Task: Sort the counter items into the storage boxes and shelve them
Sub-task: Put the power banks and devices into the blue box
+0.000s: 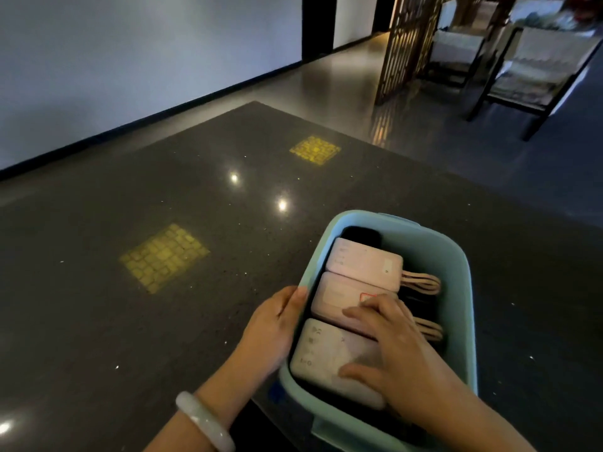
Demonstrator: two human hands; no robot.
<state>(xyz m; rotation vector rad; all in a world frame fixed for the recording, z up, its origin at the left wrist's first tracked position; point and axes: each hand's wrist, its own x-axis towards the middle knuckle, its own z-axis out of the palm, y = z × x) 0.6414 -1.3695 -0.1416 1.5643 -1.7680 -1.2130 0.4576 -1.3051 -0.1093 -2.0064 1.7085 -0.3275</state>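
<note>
Pale pink power bank (336, 357) lies nearest the person in the light blue storage box (456, 265), long axis running left to right across the box. Two more power banks sit beyond it, the middle one (342, 296) and the far one (365, 259), same orientation, stacked side by side along the box's length; their looped cables (422, 282) point toward the box's right wall. Something black lies under and behind them, can't tell what. Right hand (391, 340) is directly over the near two, fingers spread fairly flat, resting on them, thumb on the nearest one, not gripping. Left hand (277, 321) holds the box's left rim, fingers curled over the edge. Box's long axis runs away from the person, sitting at the near right of the dark speckled counter (163, 321). Judgement: packing looks finished, lift comes next; both hands are close enough.
</note>
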